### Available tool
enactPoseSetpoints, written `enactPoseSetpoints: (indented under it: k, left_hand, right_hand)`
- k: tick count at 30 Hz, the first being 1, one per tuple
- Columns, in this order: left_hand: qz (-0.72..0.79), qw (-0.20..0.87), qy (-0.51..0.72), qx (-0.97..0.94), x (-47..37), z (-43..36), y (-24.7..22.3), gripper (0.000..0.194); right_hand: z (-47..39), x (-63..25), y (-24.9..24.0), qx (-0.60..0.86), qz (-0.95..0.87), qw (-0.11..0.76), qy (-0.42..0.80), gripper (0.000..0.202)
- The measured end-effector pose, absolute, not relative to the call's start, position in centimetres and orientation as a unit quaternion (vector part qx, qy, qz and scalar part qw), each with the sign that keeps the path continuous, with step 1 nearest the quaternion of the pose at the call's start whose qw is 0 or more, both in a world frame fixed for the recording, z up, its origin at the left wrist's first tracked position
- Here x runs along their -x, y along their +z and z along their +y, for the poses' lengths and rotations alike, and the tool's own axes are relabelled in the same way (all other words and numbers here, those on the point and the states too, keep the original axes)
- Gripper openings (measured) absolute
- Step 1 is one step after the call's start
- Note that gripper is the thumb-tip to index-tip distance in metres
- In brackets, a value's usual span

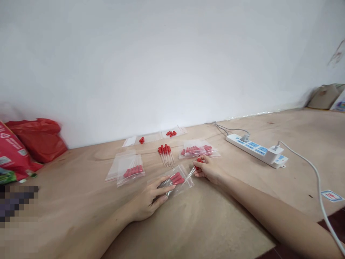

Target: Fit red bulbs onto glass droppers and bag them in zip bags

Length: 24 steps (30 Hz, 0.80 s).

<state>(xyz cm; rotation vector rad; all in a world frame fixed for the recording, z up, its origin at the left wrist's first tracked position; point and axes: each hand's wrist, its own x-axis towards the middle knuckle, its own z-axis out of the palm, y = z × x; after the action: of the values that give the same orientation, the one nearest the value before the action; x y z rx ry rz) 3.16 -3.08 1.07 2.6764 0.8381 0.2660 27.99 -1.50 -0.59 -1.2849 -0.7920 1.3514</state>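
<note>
My left hand [148, 201] pinches a clear zip-lock bag [188, 182] flat against the table. Red-bulbed glass droppers [176, 177] lie inside that bag, their tubes partly under my fingers. At the bag's right side, my right hand [208, 169] grips more droppers [191, 172] by their red bulbs. Their clear tubes point down and left, with the tips at the bag; whether they are inside it I cannot tell. Just beyond the bag, several loose droppers [165, 149] lie fanned out, bulbs away from me.
Filled bags [131, 170] lie on the left, with others [198, 149] on the right. Near the wall are bags with small red bulbs [171, 133] and clear tubes [153, 137]. A white power strip [250, 147] with cables stands right; red plastic bags [44, 138] sit left.
</note>
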Motion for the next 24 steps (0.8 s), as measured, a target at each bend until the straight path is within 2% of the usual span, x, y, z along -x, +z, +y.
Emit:
enactPoseSetpoints:
  k: [6, 12, 18, 24]
  left_hand:
    - [0.293, 0.164, 0.097, -0.937, -3.3, -3.1, 1.2, 0.04]
    - [0.29, 0.164, 0.098, -0.938, -3.2, -3.1, 1.2, 0.045]
    - [0.303, 0.164, 0.095, -0.934, -3.1, -3.1, 1.1, 0.048]
    - [0.31, 0.169, 0.092, -0.931, -3.0, -3.0, 0.8, 0.047]
  right_hand:
    - [-1.4, -28.1, -0.8, 0.52, -0.308, 0.57, 0.557, 0.024]
    - [-1.8, -28.8, -0.8, 0.526, -0.444, 0.466, 0.557, 0.027]
    - [-2.1, -28.4, -0.7, 0.551, -0.507, 0.421, 0.512, 0.028]
    - [-2.6, -29.0, 0.5, 0.469, -0.495, 0.375, 0.628, 0.017]
